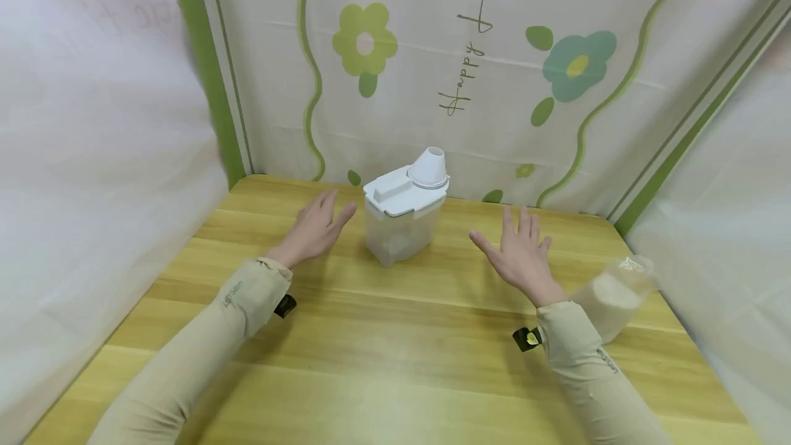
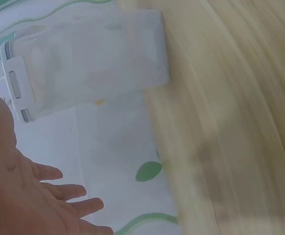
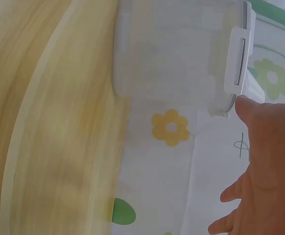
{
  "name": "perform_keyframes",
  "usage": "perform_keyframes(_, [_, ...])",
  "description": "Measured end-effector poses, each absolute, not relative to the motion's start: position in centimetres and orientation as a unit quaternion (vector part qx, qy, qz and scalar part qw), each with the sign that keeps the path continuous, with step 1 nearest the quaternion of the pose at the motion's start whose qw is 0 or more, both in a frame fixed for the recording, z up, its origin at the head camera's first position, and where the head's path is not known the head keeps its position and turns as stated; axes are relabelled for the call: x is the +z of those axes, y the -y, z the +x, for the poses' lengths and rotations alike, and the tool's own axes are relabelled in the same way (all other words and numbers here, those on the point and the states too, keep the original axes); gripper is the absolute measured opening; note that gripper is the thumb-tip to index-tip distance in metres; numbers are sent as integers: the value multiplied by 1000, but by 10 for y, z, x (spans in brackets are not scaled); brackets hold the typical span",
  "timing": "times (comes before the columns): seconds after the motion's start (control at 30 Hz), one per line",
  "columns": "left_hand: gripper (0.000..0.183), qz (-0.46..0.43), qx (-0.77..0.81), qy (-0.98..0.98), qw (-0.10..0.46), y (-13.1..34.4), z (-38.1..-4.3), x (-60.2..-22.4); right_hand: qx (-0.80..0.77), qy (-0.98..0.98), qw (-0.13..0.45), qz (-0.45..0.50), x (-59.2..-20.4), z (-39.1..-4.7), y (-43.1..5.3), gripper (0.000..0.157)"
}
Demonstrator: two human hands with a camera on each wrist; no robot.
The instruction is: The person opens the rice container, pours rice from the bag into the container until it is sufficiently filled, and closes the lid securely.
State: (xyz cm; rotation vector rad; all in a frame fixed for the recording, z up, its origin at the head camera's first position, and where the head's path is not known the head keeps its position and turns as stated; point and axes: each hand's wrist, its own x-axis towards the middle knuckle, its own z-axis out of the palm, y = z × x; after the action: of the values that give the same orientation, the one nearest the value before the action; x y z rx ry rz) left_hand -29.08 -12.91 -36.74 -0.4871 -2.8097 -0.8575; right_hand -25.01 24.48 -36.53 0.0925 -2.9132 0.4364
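Note:
A clear plastic storage container (image 1: 402, 229) with a white lid (image 1: 395, 192) stands upright toward the back of the table. On the lid's right end sits a white cone-shaped cap (image 1: 429, 169). To the container's left is my left hand (image 1: 314, 229), fingers spread and holding nothing. My right hand (image 1: 519, 253) is off to its right, also with fingers spread and nothing in it. Both wrist views show the container's clear wall (image 2: 93, 58) beyond the hand. By my right wrist, partly behind the sleeve, stands a clear container of white grains (image 1: 614, 294).
The wooden table (image 1: 383, 356) spreads out in front of me. A printed curtain (image 1: 420, 88) with flowers hangs right behind its back edge. White cloth sides (image 1: 93, 156) close in the left and right.

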Motion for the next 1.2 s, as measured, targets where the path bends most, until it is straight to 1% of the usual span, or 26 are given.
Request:
perform_keyframes(0.27, [69,-197,-388,898,64,114,-296,-358,165,981,94,37,-364,-254,-237,93])
perform_keyframes(0.53, [65,-211,-442,870,46,106,-299,-357,176,979,93,39,-364,-255,-229,94])
perform_keyframes(0.7, [66,-215,-460,861,43,102,-302,-357,185,977,93,41,-362,-257,-226,93])
perform_keyframes(1.0, [73,-209,-486,848,36,92,-301,-353,219,970,87,55,-355,-259,-216,89])
perform_keyframes(1.2, [70,-219,-495,840,38,90,-300,-354,236,966,84,59,-354,-261,-212,89])
